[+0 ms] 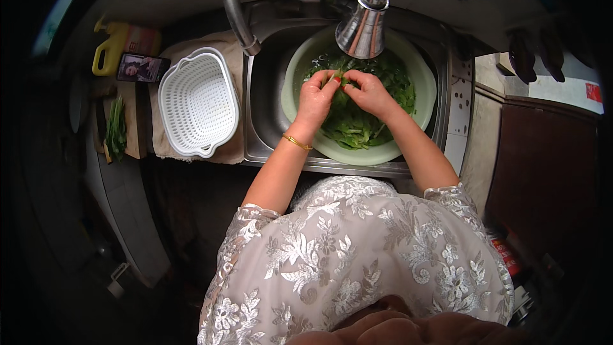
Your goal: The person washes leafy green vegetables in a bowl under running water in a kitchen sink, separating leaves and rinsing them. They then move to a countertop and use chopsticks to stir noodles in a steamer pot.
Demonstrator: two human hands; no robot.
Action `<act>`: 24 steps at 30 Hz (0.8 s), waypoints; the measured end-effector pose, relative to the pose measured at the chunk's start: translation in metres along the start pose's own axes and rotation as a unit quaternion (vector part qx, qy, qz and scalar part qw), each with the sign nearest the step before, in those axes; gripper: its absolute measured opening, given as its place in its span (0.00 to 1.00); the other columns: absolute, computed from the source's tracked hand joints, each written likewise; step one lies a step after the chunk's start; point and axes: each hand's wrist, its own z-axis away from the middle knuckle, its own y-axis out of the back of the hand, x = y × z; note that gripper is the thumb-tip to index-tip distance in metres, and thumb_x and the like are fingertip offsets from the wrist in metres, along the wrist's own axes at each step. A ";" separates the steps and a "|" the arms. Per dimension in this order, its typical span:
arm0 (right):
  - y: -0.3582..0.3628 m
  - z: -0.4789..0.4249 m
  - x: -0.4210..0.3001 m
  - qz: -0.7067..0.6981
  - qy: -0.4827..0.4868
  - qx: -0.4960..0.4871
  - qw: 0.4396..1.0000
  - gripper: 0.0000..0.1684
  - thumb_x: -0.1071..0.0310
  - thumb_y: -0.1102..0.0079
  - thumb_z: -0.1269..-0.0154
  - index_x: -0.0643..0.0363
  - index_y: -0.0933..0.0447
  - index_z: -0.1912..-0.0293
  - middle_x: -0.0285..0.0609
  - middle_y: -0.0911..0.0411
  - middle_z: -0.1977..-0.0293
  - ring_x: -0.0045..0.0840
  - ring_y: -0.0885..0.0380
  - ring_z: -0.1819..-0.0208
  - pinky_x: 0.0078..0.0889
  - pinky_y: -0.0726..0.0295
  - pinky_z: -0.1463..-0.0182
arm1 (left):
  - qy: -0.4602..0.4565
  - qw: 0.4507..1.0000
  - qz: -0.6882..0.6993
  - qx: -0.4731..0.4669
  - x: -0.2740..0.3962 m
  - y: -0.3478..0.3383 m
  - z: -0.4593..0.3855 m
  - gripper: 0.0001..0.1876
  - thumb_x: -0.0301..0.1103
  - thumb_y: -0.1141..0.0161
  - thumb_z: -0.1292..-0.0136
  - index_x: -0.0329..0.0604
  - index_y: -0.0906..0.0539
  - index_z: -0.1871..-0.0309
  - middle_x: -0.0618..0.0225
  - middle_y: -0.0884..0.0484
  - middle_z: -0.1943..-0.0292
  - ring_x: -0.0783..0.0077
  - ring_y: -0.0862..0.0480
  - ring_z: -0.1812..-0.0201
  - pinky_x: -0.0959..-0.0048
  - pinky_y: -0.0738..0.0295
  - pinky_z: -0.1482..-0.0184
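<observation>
Both hands meet over a pale green plastic basin (368,155) that stands in a stainless steel sink (268,91). My left hand (316,96), with a gold bangle at the wrist, pinches a green stem or leaf between thumb and fingers. My right hand (368,93) grips the same bit of greens from the other side, its fingertips close to the left thumb. Below them, leafy greens (354,132) lie in water in the basin. The fingertips partly hide the held piece.
A chrome spray faucet head (363,33) hangs just beyond my hands, a curved steel spout (234,9) left of it. White plastic colanders (198,105) sit on a cloth (234,148). Farther left are a phone (142,68), a yellow jug (115,45) and greens (116,129) on a wooden board (135,124).
</observation>
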 end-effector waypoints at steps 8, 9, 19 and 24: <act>0.001 0.009 -0.007 -0.280 -0.183 0.021 0.942 0.07 0.69 0.48 0.36 0.61 0.25 0.61 0.34 0.24 0.73 0.14 0.28 0.84 0.14 0.36 0.85 | 0.131 0.961 0.245 0.007 -0.011 0.002 -0.001 0.05 0.31 0.49 0.34 0.42 0.25 0.59 0.72 0.27 0.72 0.81 0.29 0.77 0.81 0.33 0.73; 0.002 0.010 -0.010 -0.312 -0.194 0.029 0.930 0.07 0.68 0.49 0.35 0.61 0.26 0.60 0.35 0.25 0.73 0.14 0.28 0.84 0.13 0.35 0.85 | 0.145 0.952 0.271 0.010 -0.011 0.003 -0.001 0.05 0.31 0.49 0.34 0.42 0.26 0.58 0.72 0.27 0.72 0.80 0.29 0.77 0.81 0.32 0.73; 0.016 0.017 -0.005 -0.315 -0.221 0.098 0.918 0.10 0.68 0.53 0.32 0.61 0.28 0.56 0.38 0.23 0.64 0.18 0.25 0.82 0.15 0.32 0.84 | 0.084 0.969 0.226 0.043 -0.004 0.001 0.004 0.05 0.31 0.51 0.32 0.42 0.29 0.57 0.65 0.23 0.69 0.79 0.29 0.76 0.81 0.31 0.72; 0.020 0.030 0.022 0.230 -0.053 0.111 0.965 0.15 0.70 0.48 0.39 0.61 0.26 0.52 0.45 0.26 0.53 0.30 0.24 0.60 0.34 0.25 0.57 | -0.032 0.998 -0.006 0.061 -0.016 0.007 -0.009 0.07 0.34 0.49 0.34 0.40 0.28 0.61 0.62 0.20 0.68 0.74 0.23 0.72 0.76 0.27 0.66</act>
